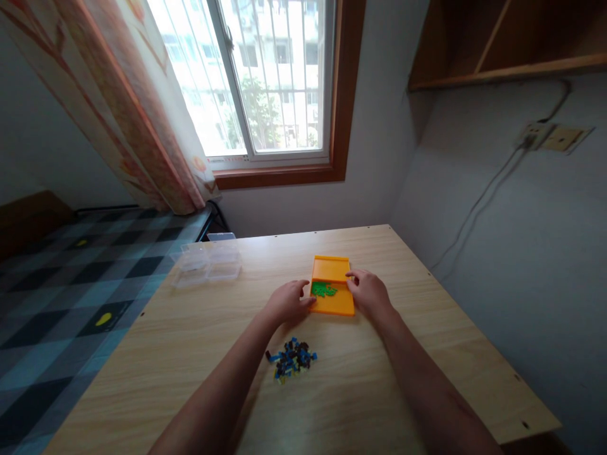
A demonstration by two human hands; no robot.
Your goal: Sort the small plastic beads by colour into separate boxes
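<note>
An orange, shallow two-part box (339,304) lies unfolded on the table, its far half tipped back like a lid. Small green pieces (324,289) are heaped in the left part of its near half. My left hand (290,301) grips the box's left edge, thumb at the near corner. On the opposite side, my right hand (370,292) holds the right edge close to the fold between the two halves. A pile of small blue, black and yellowish pieces (291,359) lies on the table nearer to me, below my left hand.
A clear plastic compartment case (208,262) stands at the table's far left corner. The wooden table (455,366) meets a bed with a checked cover (95,278) on the left. A wall with a cable (481,196) runs along the right, under a wooden shelf (512,76).
</note>
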